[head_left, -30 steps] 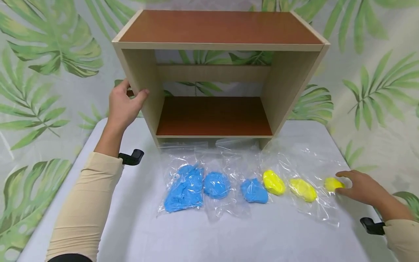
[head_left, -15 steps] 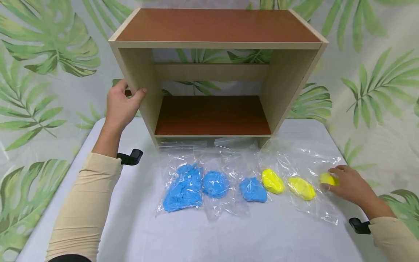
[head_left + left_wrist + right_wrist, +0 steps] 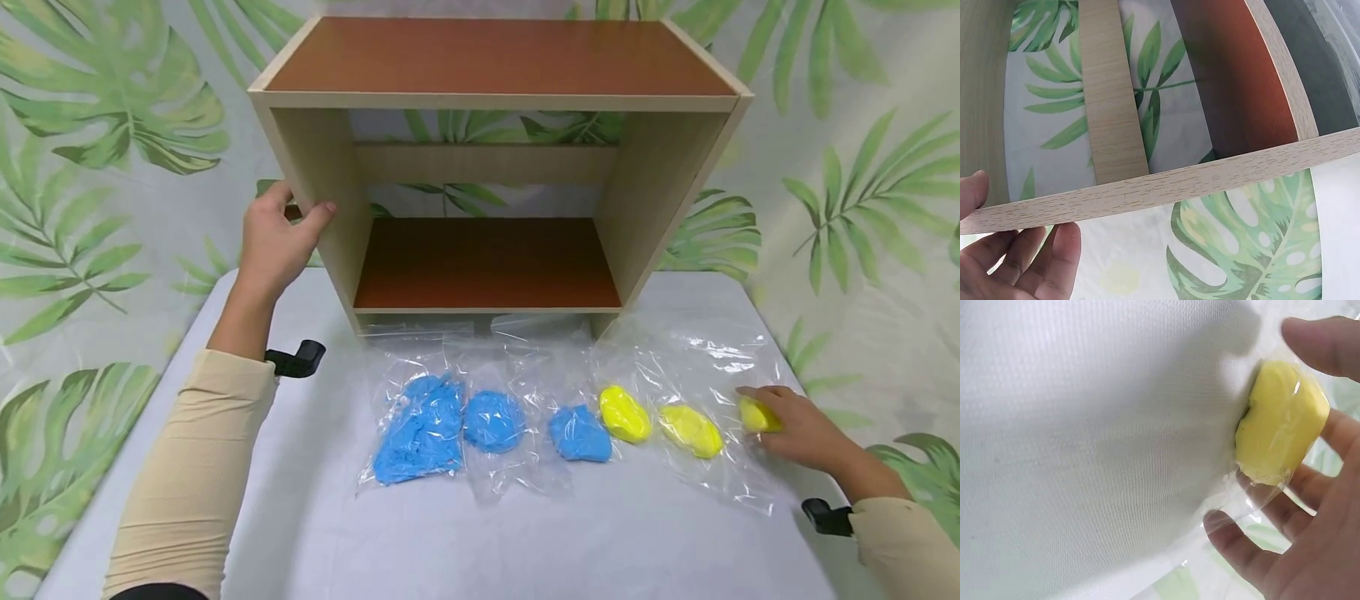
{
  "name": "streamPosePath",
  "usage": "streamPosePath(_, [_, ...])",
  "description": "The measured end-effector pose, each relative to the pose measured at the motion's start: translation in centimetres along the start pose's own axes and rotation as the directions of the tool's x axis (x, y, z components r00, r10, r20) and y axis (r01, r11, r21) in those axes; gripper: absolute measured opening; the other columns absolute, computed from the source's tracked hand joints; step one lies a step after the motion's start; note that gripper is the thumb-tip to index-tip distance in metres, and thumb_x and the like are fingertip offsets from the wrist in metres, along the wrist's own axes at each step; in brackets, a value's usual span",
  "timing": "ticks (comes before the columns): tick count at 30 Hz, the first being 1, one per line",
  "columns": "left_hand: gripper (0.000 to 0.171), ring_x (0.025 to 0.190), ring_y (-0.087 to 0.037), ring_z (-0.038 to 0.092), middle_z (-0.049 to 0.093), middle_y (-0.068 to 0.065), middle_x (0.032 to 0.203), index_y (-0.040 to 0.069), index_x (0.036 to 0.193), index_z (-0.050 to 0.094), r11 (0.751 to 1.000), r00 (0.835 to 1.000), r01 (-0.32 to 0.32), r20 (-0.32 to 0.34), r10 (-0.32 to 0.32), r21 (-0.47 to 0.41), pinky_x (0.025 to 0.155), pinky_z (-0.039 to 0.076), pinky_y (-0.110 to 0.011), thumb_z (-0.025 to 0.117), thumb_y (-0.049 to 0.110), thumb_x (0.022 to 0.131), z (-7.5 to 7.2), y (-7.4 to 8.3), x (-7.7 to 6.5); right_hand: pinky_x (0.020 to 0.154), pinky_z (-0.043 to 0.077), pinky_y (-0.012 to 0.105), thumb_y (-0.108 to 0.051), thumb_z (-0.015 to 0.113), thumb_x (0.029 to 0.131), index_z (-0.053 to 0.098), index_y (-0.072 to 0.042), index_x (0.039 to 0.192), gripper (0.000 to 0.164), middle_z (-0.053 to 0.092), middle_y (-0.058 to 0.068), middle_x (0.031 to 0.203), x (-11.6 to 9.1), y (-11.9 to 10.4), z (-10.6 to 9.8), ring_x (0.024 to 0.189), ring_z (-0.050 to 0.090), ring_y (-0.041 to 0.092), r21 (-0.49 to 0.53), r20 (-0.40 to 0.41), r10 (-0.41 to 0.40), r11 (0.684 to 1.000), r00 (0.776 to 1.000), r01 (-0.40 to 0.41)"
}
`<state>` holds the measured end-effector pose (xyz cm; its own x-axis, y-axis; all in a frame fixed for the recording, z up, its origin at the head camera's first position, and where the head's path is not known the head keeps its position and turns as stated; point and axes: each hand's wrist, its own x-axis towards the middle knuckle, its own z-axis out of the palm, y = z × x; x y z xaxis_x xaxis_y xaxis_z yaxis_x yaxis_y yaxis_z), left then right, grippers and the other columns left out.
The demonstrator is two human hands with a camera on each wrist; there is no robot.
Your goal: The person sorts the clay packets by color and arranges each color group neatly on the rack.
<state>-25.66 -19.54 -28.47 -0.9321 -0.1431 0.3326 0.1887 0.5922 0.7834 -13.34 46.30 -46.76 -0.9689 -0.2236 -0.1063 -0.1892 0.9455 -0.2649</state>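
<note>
My left hand (image 3: 279, 237) holds the left side panel of a small wooden shelf (image 3: 487, 100). In the left wrist view the thumb lies on the panel's inner face and the fingers (image 3: 1066, 247) touch its outer side. My right hand (image 3: 806, 429) is at the rightmost yellow clay lump (image 3: 757, 415), in a clear plastic bag. In the right wrist view the thumb (image 3: 1322, 340) stands apart from this lump, while the other fingers lie spread beside and behind it. Left of it lie two more bagged yellow lumps, one being the middle yellow lump (image 3: 690, 431).
Three blue clay lumps in clear bags, including a large crumbly one (image 3: 422, 429), lie in a row before the shelf. The white-covered table (image 3: 420, 542) bears everything. A leaf-patterned cloth (image 3: 847, 192) hangs behind and at the sides.
My right hand has moved left and in over the rightmost yellow lump, which slid left and then slightly back right. My left hand stays on the shelf's panel. The view shifted slightly.
</note>
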Motion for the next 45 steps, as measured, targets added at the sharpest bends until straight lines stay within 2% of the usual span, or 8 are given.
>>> streamPosePath(6, [0.048, 0.114, -0.027, 0.061, 0.059, -0.013, 0.129, 0.006, 0.132, 0.06, 1.0, 1.0, 0.005, 0.024, -0.005, -0.016, 0.079, 0.047, -0.018, 0.059, 0.033, 0.092, 0.06, -0.14, 0.21, 0.086, 0.042, 0.072, -0.016, 0.072, 0.072, 0.05, -0.001, 0.134, 0.067, 0.048, 0.038, 0.129, -0.21, 0.2, -0.2, 0.109, 0.047, 0.054, -0.003, 0.054, 0.034, 0.999, 0.998, -0.034])
streamPosePath(15, [0.051, 0.114, -0.025, 0.059, 0.057, -0.012, 0.132, 0.009, 0.135, 0.058, 1.0, 0.999, 0.023, 0.039, -0.022, -0.018, 0.078, 0.047, -0.019, 0.059, 0.036, 0.092, -0.24, -0.01, 0.13, 0.089, 0.042, 0.073, -0.019, 0.077, 0.077, 0.053, 0.0, 0.134, 0.065, 0.049, 0.038, 0.128, 0.03, 0.49, -0.18, 0.11, 0.048, 0.053, 0.03, 0.03, 0.055, 0.998, 0.998, -0.056])
streamPosePath(22, [0.051, 0.113, -0.023, 0.06, 0.056, -0.012, 0.133, 0.01, 0.137, 0.057, 0.999, 0.999, 0.03, 0.046, -0.029, -0.017, 0.079, 0.048, -0.019, 0.058, 0.036, 0.093, -0.27, -0.05, 0.03, 0.089, 0.043, 0.071, -0.031, 0.08, 0.077, 0.054, 0.0, 0.134, 0.07, 0.051, 0.037, 0.126, 0.12, 0.44, -0.04, 0.108, 0.051, 0.051, 0.042, 0.023, 0.065, 0.997, 0.998, -0.066])
streamPosePath(29, [0.052, 0.112, -0.022, 0.061, 0.056, -0.012, 0.134, 0.01, 0.137, 0.057, 0.999, 0.998, 0.032, 0.051, -0.031, -0.023, 0.079, 0.049, -0.019, 0.058, 0.037, 0.093, -0.33, -0.05, -0.04, 0.081, 0.048, 0.061, -0.034, 0.081, 0.077, 0.057, 0.001, 0.13, 0.068, 0.055, 0.033, 0.118, 0.21, 0.71, 0.15, 0.096, 0.056, 0.042, 0.042, 0.007, 0.077, 0.996, 0.997, -0.078])
streamPosePath(37, [0.052, 0.109, -0.018, 0.061, 0.056, -0.009, 0.132, 0.011, 0.136, 0.058, 0.998, 0.998, 0.042, 0.056, -0.04, -0.04, 0.076, 0.048, -0.017, 0.059, 0.037, 0.092, -0.32, -0.17, 0.06, 0.077, 0.048, 0.052, -0.032, 0.081, 0.078, 0.058, 0.002, 0.128, 0.065, 0.056, 0.03, 0.113, 0.18, 0.54, 0.11, 0.091, 0.054, 0.037, 0.048, -0.008, 0.081, 0.996, 0.997, -0.081])
streamPosePath(42, [0.051, 0.107, -0.016, 0.062, 0.057, -0.008, 0.13, 0.012, 0.136, 0.058, 0.997, 0.997, 0.047, 0.058, -0.044, -0.056, 0.075, 0.048, -0.017, 0.06, 0.036, 0.092, -0.35, -0.11, 0.12, 0.071, 0.045, 0.04, -0.031, 0.082, 0.077, 0.059, 0.001, 0.128, 0.064, 0.058, 0.025, 0.106, -0.02, 0.22, -0.03, 0.087, 0.052, 0.032, 0.049, -0.043, 0.074, 0.996, 0.996, -0.072])
streamPosePath(45, [0.051, 0.106, -0.017, 0.062, 0.057, -0.008, 0.13, 0.012, 0.137, 0.058, 0.997, 0.998, 0.042, 0.059, -0.038, -0.061, 0.075, 0.049, -0.017, 0.059, 0.036, 0.092, -0.26, -0.13, 0.12, 0.07, 0.044, 0.039, -0.027, 0.082, 0.077, 0.06, 0.002, 0.126, 0.061, 0.059, 0.026, 0.105, -0.34, 0.26, -0.28, 0.087, 0.053, 0.033, 0.041, -0.085, 0.063, 0.997, 0.994, -0.06])
